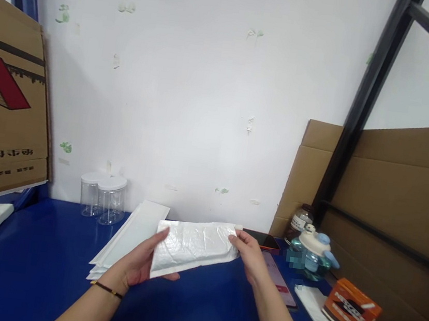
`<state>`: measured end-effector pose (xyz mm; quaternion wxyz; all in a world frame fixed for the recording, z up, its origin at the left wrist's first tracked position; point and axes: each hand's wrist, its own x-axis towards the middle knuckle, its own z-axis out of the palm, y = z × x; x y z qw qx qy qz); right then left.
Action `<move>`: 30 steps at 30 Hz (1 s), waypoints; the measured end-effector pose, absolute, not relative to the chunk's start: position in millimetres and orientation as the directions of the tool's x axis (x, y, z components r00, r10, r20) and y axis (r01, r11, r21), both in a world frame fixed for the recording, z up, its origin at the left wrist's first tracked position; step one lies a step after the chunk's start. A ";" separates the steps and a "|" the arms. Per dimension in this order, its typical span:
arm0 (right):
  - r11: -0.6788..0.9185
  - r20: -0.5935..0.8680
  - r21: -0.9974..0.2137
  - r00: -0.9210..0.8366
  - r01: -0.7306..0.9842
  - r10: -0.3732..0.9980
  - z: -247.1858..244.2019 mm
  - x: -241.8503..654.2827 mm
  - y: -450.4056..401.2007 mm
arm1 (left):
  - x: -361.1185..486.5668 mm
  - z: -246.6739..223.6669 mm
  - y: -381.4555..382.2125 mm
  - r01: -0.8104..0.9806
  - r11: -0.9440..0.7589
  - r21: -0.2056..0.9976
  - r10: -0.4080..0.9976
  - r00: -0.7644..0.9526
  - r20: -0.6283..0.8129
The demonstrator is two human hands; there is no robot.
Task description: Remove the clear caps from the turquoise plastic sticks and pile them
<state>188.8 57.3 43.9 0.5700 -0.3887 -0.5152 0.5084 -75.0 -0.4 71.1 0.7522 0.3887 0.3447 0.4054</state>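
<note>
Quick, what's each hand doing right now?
Left hand: closed on the left end of the white padded envelope, thumb on top.
Right hand: closed on the envelope's right end, thumb on top.

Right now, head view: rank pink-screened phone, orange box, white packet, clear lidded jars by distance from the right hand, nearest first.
1. White packet: in the grip of the right hand.
2. Pink-screened phone: just to its right.
3. Orange box: farther right.
4. Clear lidded jars: back left.
</note>
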 end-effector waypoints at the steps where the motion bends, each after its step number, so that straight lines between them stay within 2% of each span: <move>1: 0.176 0.184 -0.967 -0.025 -0.183 0.983 41.5 190.2 59.7 | -74.9 72.4 -0.4 -0.288 0.314 0.905 0.916 0.342 -0.209; 3: 0.142 0.142 -0.964 0.013 -0.224 0.990 32.5 189.7 65.5 | -74.3 76.4 -0.7 -0.181 0.184 0.966 0.973 0.170 -0.153; 5: 0.063 0.065 -0.948 0.005 -0.311 0.998 20.0 184.4 71.0 | -72.7 83.2 -0.8 -0.075 0.077 0.994 0.994 0.085 -0.071; 8: -0.041 -0.011 -0.907 -0.072 -0.420 0.997 3.7 174.1 75.5 | -67.4 100.2 1.4 0.115 0.008 0.993 0.998 0.059 -0.015; 11: -0.041 0.015 -0.913 -0.134 -0.405 0.991 -1.7 172.1 76.3 | -59.6 122.1 6.5 0.273 -0.056 0.960 0.997 0.072 0.038; 15: 0.015 0.055 -0.986 -0.235 -0.168 0.970 3.2 186.4 76.4 | -54.2 139.5 11.2 0.363 -0.099 0.926 0.993 0.092 0.070; 20: 0.116 0.028 -0.975 -0.417 0.188 0.908 9.3 207.0 74.9 | -67.6 127.1 10.2 0.349 0.054 0.936 0.989 0.113 -0.099; 23: 0.204 0.015 -0.918 -0.486 0.339 0.874 11.0 208.6 71.7 | -79.0 119.7 11.0 0.359 0.065 0.931 0.989 0.098 -0.107; 25: 0.312 0.072 -0.860 -0.508 0.404 0.858 11.7 203.9 68.7 | -83.8 119.2 12.2 0.365 0.058 0.929 0.992 0.083 -0.094; 28: 0.461 0.179 -0.739 -0.517 0.491 0.837 11.5 192.3 64.6 | -86.2 120.6 13.0 0.368 0.054 0.928 0.991 0.095 -0.095; 30: 0.501 0.199 -0.629 -0.500 0.594 0.843 10.6 185.2 62.9 | -86.4 120.4 12.3 0.363 0.061 0.930 0.989 0.103 -0.106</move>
